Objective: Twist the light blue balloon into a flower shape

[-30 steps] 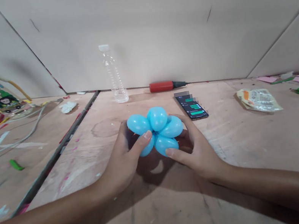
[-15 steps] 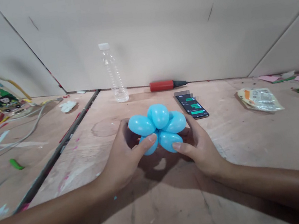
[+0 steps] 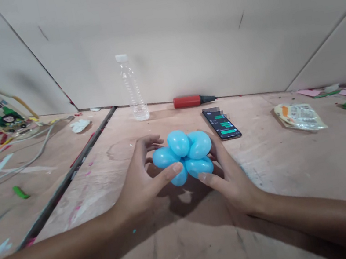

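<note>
A blue balloon flower (image 3: 179, 144), made of several round bubbles twisted together at the middle, is held just above the wooden surface (image 3: 193, 242). My left hand (image 3: 145, 174) grips it from the left, with the thumb on a lower bubble and the fingers behind, partly lifted. From the right, my right hand (image 3: 230, 173) closes on it, thumb against the lower right bubble. Most of the right fingers are hidden behind the balloon. Its shadow falls on the wood below.
Behind stand a clear plastic bottle (image 3: 134, 91) and a red hand pump (image 3: 187, 101) by the wall. A phone (image 3: 222, 124) lies beyond my right hand. A plastic packet (image 3: 300, 117) is at right. On the left are a printed bottle (image 3: 2, 110), a cable and scraps.
The balloon flower has turned anticlockwise in my hands, its top bubble shifting left and slightly down. My left fingers have loosened and show more above it. The view has tilted slightly.
</note>
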Motion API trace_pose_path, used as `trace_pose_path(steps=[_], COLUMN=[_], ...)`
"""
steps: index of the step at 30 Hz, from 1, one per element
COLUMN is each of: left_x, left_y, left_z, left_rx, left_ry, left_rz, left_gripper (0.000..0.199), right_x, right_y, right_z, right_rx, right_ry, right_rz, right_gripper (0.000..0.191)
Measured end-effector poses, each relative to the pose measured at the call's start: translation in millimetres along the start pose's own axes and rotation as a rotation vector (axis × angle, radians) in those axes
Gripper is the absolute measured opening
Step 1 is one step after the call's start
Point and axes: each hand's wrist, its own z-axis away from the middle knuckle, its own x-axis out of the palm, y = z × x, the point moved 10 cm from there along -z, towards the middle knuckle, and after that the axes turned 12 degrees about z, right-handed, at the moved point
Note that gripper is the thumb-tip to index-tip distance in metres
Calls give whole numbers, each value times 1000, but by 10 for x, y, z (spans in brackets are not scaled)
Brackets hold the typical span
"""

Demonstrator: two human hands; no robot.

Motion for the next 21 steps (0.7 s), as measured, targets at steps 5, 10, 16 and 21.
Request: trace_pose_path(steps=[5,10,16,21], left_x=[47,146,195,209], left_y=[25,-4,-21,24], left_z=[-18,15,79,101], left_rx=[-5,-40,-27,29], left_ry=[-50,-118,-151,-160], left_rz=[-125,-187,-200,-141], left_gripper=[72,41,39,33], right_x=[-23,-118,-143,-176], right_y=[-79,-45,-36,-99], right_z=[25,25,-10,9], right_rx=[-86,-30,-15,-38], right_ry=[2,101,126,163], right_rz=[92,133,72,114], right_gripper=[74,74,50,41])
